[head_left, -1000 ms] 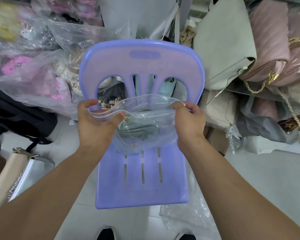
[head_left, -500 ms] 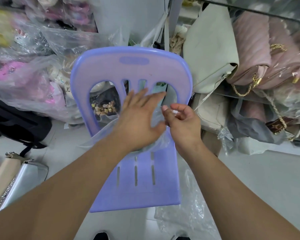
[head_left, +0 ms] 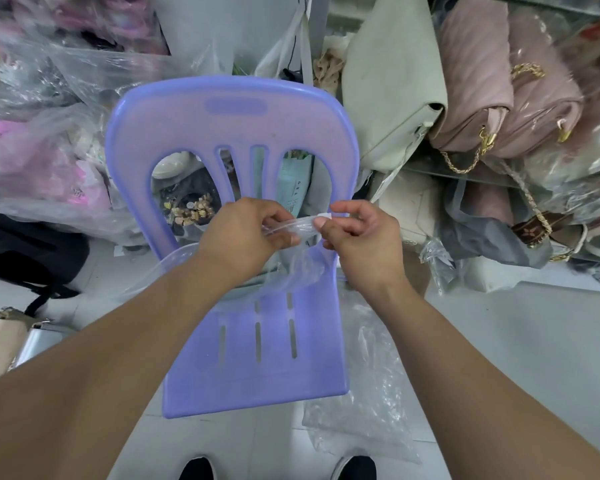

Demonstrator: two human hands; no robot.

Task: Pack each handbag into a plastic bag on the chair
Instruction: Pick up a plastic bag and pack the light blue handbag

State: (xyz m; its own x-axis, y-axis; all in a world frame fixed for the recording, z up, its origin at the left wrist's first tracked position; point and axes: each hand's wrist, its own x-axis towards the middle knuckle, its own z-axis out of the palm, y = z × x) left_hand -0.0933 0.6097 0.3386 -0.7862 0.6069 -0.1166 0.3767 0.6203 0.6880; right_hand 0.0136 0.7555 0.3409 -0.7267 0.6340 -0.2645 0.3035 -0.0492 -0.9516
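A clear plastic bag lies on the seat of a purple plastic chair, against its backrest. The handbag inside it is almost wholly hidden behind my left hand and forearm. My left hand pinches the bag's top edge from the left. My right hand pinches the same edge at its right end, thumb and forefinger closed on a small white tab. The two hands sit close together, just above the seat.
Pink quilted handbags with gold chains and a cream bag are stacked at the right. Bagged goods pile up at the left, above a black bag. A silver and a beige bag lie on the floor. Loose plastic bags lie by the chair.
Both hands first held the bag's mouth wide open. My left hand then pressed over the bag and slid right. Now both hands pinch the top edge at its right end.
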